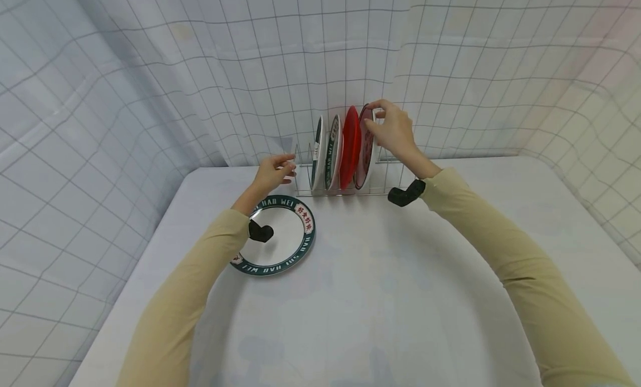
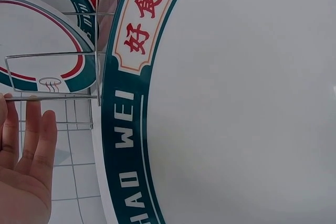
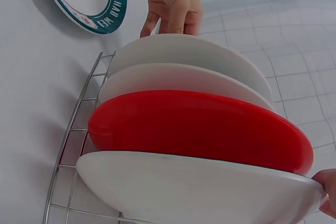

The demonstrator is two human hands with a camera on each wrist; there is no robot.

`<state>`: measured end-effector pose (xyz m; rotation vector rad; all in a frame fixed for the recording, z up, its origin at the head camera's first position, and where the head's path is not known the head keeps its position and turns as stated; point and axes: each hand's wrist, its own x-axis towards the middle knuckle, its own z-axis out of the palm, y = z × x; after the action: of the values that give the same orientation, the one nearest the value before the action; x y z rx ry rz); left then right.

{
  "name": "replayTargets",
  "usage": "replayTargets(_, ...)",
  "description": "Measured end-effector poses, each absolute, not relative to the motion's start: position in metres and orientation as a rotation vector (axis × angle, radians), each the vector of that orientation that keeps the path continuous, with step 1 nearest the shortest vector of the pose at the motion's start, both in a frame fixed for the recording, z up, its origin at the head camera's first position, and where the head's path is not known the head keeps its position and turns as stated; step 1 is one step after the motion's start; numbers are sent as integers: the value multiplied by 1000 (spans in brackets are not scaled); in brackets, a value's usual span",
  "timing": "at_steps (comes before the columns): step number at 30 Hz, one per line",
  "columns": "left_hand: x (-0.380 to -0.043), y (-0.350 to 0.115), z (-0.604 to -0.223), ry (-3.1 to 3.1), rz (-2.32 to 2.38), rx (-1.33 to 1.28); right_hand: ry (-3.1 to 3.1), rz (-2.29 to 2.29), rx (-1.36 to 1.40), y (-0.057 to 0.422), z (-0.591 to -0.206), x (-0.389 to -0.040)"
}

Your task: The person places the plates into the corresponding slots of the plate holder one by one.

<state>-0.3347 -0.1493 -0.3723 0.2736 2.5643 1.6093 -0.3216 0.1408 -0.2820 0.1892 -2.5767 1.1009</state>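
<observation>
A wire dish rack (image 1: 350,194) holds several plates on edge. My right hand (image 1: 394,131) pinches the upper rim of the rightmost plate (image 1: 365,153), which has a red-patterned face; its white back (image 3: 194,184) fills the lower right wrist view. Beside it stands a red plate (image 1: 350,147), then two white plates with green rims, the nearer (image 1: 333,153) and the leftmost (image 1: 317,156). At the rack's left end, my left hand (image 1: 272,172) has its fingertips on the end wire, with the thumb side partly out of the left wrist view.
A large white plate (image 1: 280,236) with a green lettered rim lies flat on the white table (image 1: 360,298), under my left forearm. Behind the rack hangs a white checked cloth (image 1: 320,53), which also runs along both sides.
</observation>
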Motion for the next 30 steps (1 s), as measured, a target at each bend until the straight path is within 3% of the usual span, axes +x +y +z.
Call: replayTargets(30, -335, -152, -371, 2542, 1607, 274, -2524, 1059, 244, 151, -287, -297)
